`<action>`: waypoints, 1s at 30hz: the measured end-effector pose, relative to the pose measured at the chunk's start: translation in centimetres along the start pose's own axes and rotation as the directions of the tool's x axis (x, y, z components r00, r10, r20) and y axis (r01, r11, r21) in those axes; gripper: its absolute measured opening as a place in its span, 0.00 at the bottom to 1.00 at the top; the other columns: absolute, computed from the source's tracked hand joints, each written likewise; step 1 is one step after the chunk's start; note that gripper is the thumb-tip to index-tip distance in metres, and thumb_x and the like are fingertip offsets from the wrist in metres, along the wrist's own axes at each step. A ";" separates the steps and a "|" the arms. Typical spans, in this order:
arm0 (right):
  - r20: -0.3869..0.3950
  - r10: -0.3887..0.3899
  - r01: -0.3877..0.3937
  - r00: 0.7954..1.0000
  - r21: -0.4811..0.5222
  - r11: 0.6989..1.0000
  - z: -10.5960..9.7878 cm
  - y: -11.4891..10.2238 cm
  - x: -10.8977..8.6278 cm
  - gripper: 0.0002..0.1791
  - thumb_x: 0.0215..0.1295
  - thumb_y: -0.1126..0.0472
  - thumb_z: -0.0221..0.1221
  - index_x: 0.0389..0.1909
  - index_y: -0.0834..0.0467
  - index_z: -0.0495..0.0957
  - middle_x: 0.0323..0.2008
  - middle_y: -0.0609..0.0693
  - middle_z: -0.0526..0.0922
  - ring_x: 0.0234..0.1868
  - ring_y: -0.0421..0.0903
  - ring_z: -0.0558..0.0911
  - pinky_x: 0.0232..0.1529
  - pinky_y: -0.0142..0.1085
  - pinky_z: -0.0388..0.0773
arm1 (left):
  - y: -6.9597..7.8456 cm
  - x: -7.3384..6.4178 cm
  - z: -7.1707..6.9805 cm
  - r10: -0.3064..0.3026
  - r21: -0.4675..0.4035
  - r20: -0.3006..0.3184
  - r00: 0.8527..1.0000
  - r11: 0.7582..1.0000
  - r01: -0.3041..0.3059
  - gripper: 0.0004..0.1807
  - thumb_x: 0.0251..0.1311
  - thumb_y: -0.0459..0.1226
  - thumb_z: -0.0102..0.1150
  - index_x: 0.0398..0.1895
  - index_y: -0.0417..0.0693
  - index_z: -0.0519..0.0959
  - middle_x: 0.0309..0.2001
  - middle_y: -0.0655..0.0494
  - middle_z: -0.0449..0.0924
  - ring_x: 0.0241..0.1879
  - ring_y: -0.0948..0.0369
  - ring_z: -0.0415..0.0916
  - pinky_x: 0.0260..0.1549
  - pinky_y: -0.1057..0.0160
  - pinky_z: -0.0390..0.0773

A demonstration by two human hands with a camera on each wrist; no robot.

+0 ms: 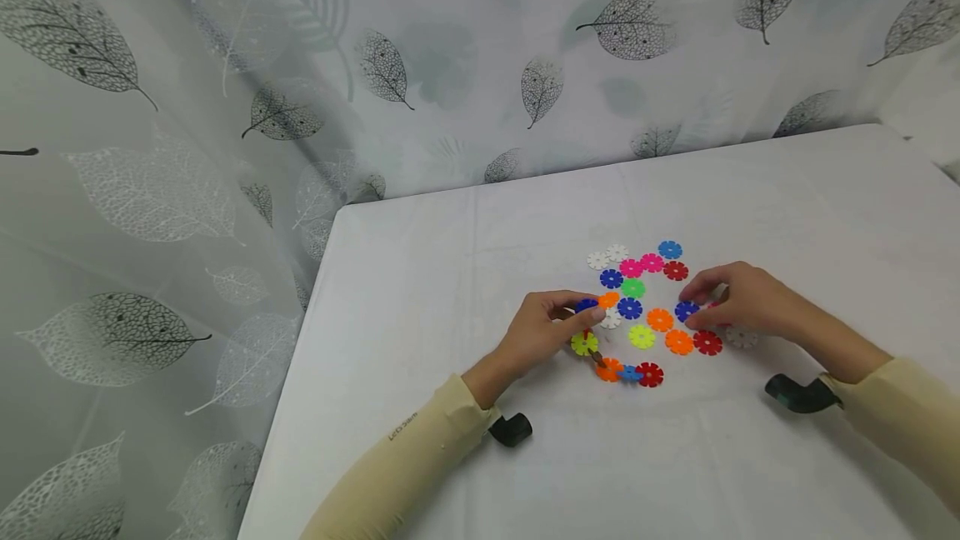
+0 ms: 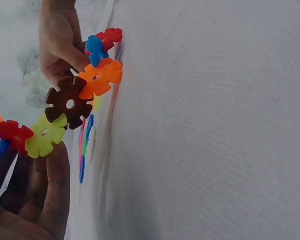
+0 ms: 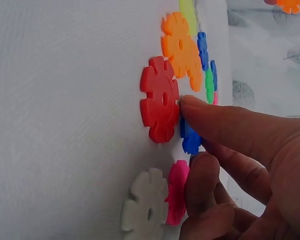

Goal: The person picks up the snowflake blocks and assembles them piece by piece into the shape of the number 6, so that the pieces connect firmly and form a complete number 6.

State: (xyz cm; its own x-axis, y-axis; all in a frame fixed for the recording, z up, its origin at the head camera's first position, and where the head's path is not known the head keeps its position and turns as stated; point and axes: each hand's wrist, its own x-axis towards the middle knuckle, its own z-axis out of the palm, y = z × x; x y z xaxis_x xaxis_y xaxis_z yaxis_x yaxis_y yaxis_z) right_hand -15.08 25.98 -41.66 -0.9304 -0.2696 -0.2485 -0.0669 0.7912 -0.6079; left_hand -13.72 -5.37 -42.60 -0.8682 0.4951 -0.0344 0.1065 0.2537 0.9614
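L hand (image 1: 542,327) grips disc chain (image 2: 60,97) (multicol., linked), R hand (image 1: 741,298) pinches blue disc (image 1: 683,312).

Head view: bright, diffuse, fairly even light. Soft grey shadows fall on the white tablecloth (image 1: 405,298) below the sleeves (image 1: 408,457), on the viewer's side of the left hand (image 1: 534,330) and right hand (image 1: 750,298). Notched discs (image 1: 656,323) between the hands lack fine detail. Left wrist view: dimmer, greyer; left fingers heavily shaded, leaf-print curtain (image 2: 15,65) beyond the right hand blurred. Right wrist view: also dim; red notched disc (image 3: 155,107) beside the thumb reasonably sharp, background beyond the fingers out of focus.
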 end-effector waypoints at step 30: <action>-0.137 -0.070 0.109 0.988 0.305 0.946 1.2 -5.6 -1.0 0.22 0.66 0.53 0.68 0.53 0.64 0.81 0.39 0.56 0.88 0.32 0.46 0.86 0.28 0.39 0.82 | 0.1 0.0 -0.1 0.003 -0.011 0.006 1.000 1.000 -0.003 0.18 0.69 0.46 0.63 0.56 0.48 0.85 0.42 0.50 0.88 0.41 0.65 0.83 0.41 0.64 0.80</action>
State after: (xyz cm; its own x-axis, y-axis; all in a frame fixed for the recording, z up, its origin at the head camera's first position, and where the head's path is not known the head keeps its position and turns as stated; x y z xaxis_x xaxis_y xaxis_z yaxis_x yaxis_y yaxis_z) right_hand -13.38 21.18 -38.92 -0.9640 -0.2462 -0.1000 -0.0545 0.5516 -0.8323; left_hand -13.73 -5.47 -42.48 -0.8650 0.5007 -0.0330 0.1038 0.2428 0.9645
